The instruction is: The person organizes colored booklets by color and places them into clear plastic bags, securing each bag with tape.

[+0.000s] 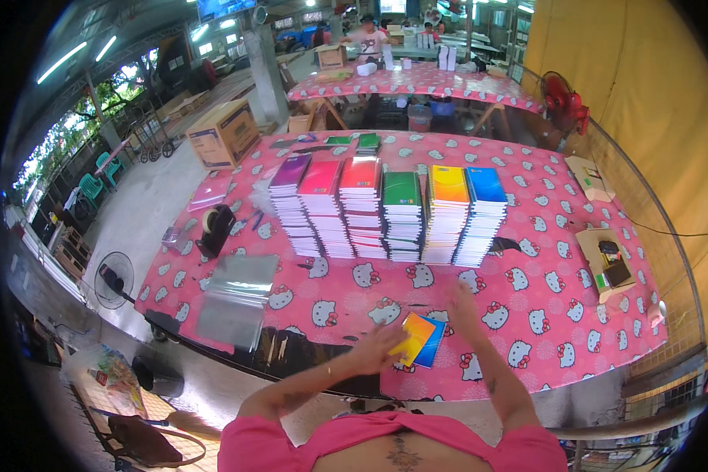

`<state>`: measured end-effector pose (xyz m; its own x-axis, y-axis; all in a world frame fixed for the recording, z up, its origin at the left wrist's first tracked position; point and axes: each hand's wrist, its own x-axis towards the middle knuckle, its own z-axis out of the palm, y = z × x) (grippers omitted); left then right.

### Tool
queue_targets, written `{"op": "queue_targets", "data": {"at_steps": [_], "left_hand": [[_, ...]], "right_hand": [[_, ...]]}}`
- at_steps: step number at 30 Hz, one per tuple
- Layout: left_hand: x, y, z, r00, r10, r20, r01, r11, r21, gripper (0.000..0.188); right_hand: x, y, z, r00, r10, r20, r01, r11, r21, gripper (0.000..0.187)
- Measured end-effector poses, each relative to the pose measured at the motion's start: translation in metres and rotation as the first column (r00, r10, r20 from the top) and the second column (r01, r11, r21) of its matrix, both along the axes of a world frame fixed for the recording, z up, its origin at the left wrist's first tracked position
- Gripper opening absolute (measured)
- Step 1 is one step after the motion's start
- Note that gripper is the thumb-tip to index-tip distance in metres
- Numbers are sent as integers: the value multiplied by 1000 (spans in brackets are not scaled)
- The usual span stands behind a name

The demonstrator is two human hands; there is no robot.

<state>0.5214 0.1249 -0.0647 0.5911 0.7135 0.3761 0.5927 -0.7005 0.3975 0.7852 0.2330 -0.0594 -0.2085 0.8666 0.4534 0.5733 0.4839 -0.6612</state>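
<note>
My left hand is at the left edge of a yellow-orange notebook, its fingers closed on that edge. Beneath it, and turned at an angle, lies a blue notebook, showing along the right side. To the right of the pair my right hand hovers over the pink tablecloth, fingers stretched out and somewhat blurred, with nothing visible in them. Beyond both hands stand tall stacks of notebooks in a row: purple, pink-red, red, green, yellow and blue.
Clear plastic sleeves lie at the left beside a tape dispenser. A cardboard box stands past the far left corner. Open small cartons sit along the right edge. People work at a farther table.
</note>
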Motion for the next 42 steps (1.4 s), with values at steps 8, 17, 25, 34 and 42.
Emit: {"op": "queue_targets", "data": {"at_steps": [8,17,25,34,42], "left_hand": [[-24,208,164,818,489,304,-575,666,476,61],[-78,232,164,867,495,56,-432,691,579,33],[-48,145,205,869,223,442,-445,745,498,30],[-3,-18,-3,994,-78,-72,82,995,59,49],[-55,181,153,693,646,320,-700,497,513,55]], "right_hand": [[-111,115,155,937,-189,293,12,857,515,48],[-49,131,141,816,-407,410,206,868,451,55],[-33,26,171,874,-204,441,-72,843,533,32],[-38,-125,-37,783,-221,-581,97,967,-238,39],[-123,82,126,994,-45,98,-8,876,482,51]]}}
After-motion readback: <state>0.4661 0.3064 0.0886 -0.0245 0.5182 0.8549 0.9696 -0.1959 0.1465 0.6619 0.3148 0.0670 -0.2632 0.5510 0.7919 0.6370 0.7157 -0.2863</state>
